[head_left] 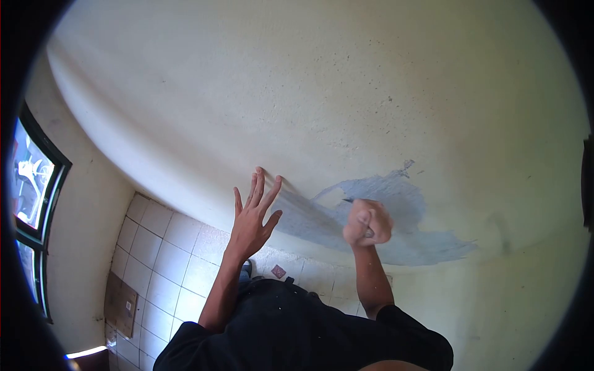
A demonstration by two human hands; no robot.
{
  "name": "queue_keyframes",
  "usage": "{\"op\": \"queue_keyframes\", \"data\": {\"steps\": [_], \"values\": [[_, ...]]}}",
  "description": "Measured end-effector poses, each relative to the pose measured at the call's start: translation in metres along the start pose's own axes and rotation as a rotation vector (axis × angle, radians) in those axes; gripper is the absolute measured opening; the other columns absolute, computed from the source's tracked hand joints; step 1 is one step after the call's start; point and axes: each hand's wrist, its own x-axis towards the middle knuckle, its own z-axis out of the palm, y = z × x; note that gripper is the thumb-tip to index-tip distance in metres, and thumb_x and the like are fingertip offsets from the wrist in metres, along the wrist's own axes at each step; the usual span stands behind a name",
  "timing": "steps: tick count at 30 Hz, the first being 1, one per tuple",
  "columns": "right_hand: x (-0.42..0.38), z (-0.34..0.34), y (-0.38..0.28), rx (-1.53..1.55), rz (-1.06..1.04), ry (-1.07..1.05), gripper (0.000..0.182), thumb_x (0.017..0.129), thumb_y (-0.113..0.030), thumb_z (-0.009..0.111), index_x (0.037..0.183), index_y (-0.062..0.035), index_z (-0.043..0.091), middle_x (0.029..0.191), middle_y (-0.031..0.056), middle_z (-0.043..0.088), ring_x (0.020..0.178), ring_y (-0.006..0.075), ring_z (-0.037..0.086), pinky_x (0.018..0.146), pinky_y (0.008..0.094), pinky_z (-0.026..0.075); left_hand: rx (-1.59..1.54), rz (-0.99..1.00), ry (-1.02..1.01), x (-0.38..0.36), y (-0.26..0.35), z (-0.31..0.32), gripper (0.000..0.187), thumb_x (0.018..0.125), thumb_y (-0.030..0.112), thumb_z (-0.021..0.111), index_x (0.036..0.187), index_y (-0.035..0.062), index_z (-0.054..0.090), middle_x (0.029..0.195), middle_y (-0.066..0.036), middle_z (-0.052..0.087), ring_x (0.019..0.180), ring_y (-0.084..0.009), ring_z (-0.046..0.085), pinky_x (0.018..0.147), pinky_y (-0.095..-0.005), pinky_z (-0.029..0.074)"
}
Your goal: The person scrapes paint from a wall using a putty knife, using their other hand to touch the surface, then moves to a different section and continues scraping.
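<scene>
Wall (pixel 297 93) is right in front of the person, pale paint w/ a ragged grey patch (pixel 442 246) spreading b/w and to the right of the hands. Edges of the patch look flaky, prob. where the top coat is off. Dark specks dot the paint above it.

R hand (pixel 369 224) is clenched over the patch, motion-blurred, gripping a small tool (pixel 348 200); only a dark tip pokes out on the L side, so exact type can't be told. Tight fist prob. gives firm control & lets the person press, w/ the tip angled toward the wall.

L hand (pixel 249 224) holds nothing: fingers spread, fingertips seemingly on the wall just L of the patch, palm off it. Likely there for balance, & kept apart from the R hand so it's clear of the tip.

Person, in a black shirt (pixel 291 328), is close up to the wall, prob. for easy reach w/ bent arms. Below: tiled floor (pixel 162 263) w/ a small reddish scrap (pixel 278 271) near a shoe (pixel 247 268), plus a brown board (pixel 120 303) farther L. Dark-framed window (pixel 31 179) at far L, likely giving some light.
</scene>
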Motion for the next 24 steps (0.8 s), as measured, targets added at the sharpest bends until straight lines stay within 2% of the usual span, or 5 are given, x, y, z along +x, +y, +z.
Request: {"op": "queue_keyframes", "data": {"steps": [5,8,12,18,24], "values": [[0.019,-0.029,-0.026,0.351,-0.271,0.025,0.017,0.083,0.001,0.056,0.070,-0.0082,0.049,0.055,0.0046,0.050,0.044,0.0200,0.046,0.045,0.0346,0.039,0.029,-0.001,0.007,0.000,0.000,0.000,0.084,0.102,0.023,0.070,0.173,0.0321,0.026,0.182,-0.013,-0.001,0.167,-0.0347,0.006,0.132,-0.0639,0.001],[0.012,-0.034,-0.013,0.066,-0.271,-0.014,0.012,0.082,-0.001,0.057,0.073,-0.0081,0.054,0.057,0.0042,0.054,0.048,0.0206,0.051,0.048,0.0357,0.043,0.016,-0.004,0.006,0.002,0.001,-0.001,0.084,0.102,0.023,0.070,0.173,0.0320,0.026,0.182,-0.013,-0.001,0.167,-0.0349,0.006,0.132,-0.0642,0.002],[-0.037,-0.002,0.011,-0.163,0.005,-0.147,0.022,0.083,-0.005,0.055,0.064,-0.0096,0.046,0.058,0.0065,0.054,0.049,0.0234,0.055,0.051,0.0332,0.046,0.023,-0.008,-0.007,-0.002,0.001,0.000,0.084,0.102,0.023,0.070,0.173,0.0319,0.026,0.182,-0.013,-0.001,0.167,-0.0349,0.006,0.132,-0.0642,0.002],[0.033,-0.043,-0.038,0.339,-0.194,-0.008,0.027,0.085,-0.003,0.055,0.064,-0.0084,0.039,0.053,0.0033,0.047,0.041,0.0187,0.044,0.042,0.0286,0.038,0.046,-0.010,-0.010,0.002,0.001,-0.001,0.083,0.102,0.024,0.070,0.172,0.0316,0.027,0.182,-0.013,-0.001,0.167,-0.0351,0.007,0.132,-0.0641,0.002],[-0.023,-0.015,0.007,-0.103,-0.133,0.041,0.027,0.089,-0.008,0.055,0.068,-0.0078,0.037,0.052,0.0025,0.046,0.040,0.0146,0.042,0.039,0.0287,0.034,0.057,-0.012,0.019,0.005,0.001,-0.003,0.082,0.103,0.025,0.069,0.173,0.0325,0.026,0.182,-0.013,0.000,0.167,-0.0343,0.007,0.132,-0.0644,0.002]]}}
